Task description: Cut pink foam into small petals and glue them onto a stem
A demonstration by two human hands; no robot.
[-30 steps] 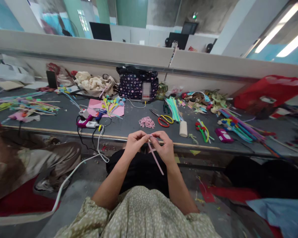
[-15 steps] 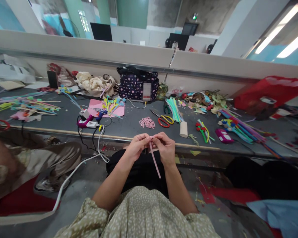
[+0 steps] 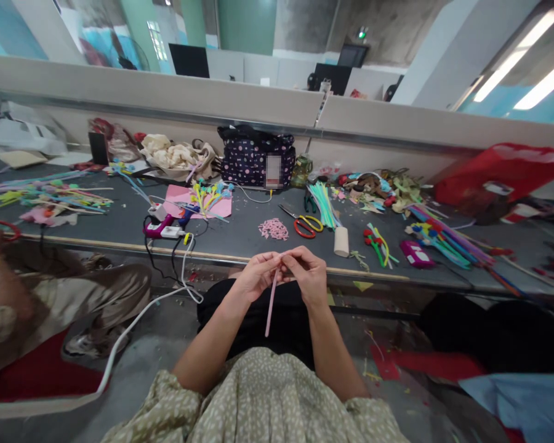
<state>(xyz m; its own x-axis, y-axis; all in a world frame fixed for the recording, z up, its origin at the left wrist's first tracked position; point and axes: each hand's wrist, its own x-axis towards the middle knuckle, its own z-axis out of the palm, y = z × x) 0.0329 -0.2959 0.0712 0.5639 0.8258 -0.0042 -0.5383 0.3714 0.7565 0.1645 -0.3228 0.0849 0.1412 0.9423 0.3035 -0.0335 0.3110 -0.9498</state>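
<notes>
My left hand [image 3: 257, 277] and my right hand [image 3: 307, 274] meet in front of my lap, just below the table's front edge [image 3: 120, 246]. Both pinch the top end of a thin pink strip [image 3: 271, 306], which hangs down between them toward my black trousers. The fingers of both hands are curled tight round the strip's upper end. On the table right behind my hands lie a small heap of pink pieces [image 3: 273, 229] and red-and-yellow scissors [image 3: 305, 223].
A dotted dark bag [image 3: 253, 157], a pink sheet [image 3: 178, 198], a power strip with a white cable [image 3: 164, 231], a cardboard roll [image 3: 341, 240], green sticks [image 3: 324, 203] and coloured stems [image 3: 443, 237] crowd the table. Another person [image 3: 9, 295] sits at my left.
The pink strip's free end has swung from pointing down-right to hanging down-left. My hands stay together at the same spot, fingers working its top end.
</notes>
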